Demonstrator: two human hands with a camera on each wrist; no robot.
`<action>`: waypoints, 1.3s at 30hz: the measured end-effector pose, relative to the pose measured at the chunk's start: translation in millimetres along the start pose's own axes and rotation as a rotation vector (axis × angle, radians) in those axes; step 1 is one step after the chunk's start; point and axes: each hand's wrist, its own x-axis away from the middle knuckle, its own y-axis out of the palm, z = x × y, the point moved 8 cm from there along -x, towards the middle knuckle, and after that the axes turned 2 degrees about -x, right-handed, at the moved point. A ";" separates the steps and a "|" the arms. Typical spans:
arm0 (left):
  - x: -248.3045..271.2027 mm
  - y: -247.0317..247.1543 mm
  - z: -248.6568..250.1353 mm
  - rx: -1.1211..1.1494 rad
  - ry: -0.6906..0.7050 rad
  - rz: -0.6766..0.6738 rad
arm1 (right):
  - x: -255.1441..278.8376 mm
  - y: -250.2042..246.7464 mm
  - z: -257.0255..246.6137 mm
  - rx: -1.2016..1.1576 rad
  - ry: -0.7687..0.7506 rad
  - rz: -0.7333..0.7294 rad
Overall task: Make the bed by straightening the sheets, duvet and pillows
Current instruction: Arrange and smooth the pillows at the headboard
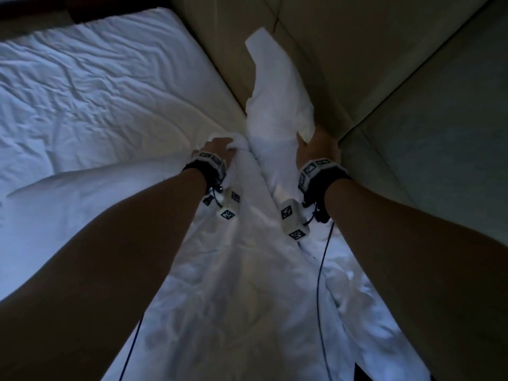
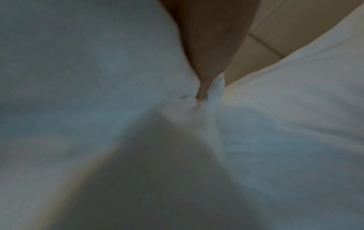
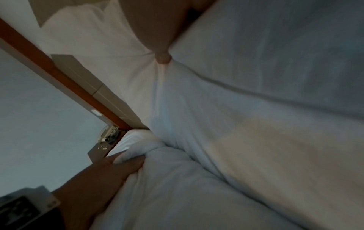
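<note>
A white duvet (image 1: 247, 270) lies bunched in a long ridge from the near edge up to the beige headboard (image 1: 357, 64), where its far end (image 1: 277, 86) stands up against the padding. My left hand (image 1: 217, 145) grips a wad of this fabric on the ridge's left side. In the left wrist view one fingertip (image 2: 202, 91) digs into the cloth. My right hand (image 1: 310, 145) grips the ridge's right side, and its thumb (image 3: 162, 59) presses into the fabric. The left hand (image 3: 122, 161) also shows there, clutching a fold. The wrinkled fitted sheet (image 1: 96, 92) covers the mattress to the left.
The padded headboard runs diagonally at upper right, with a grey-green wall panel (image 1: 439, 160) to its right. A wooden rail (image 3: 59, 74) and a small device on a bedside surface (image 3: 108, 137) lie beyond the bed. Cables (image 1: 320, 270) hang from both wrists over the duvet.
</note>
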 end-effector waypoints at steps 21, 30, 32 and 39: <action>118.8 10.2 93.8 -0.281 0.063 0.035 | 85.3 -36.6 64.5 0.094 0.062 -0.335; 230.9 95.4 146.5 -0.217 0.146 -0.144 | 177.6 -83.8 188.2 0.295 0.128 -0.436; 262.5 116.3 162.5 -0.210 0.217 -0.193 | 198.0 -88.3 216.5 0.304 0.165 -0.465; 341.3 222.9 197.2 -0.586 0.428 -0.418 | 269.1 -100.7 296.2 0.315 0.298 -0.530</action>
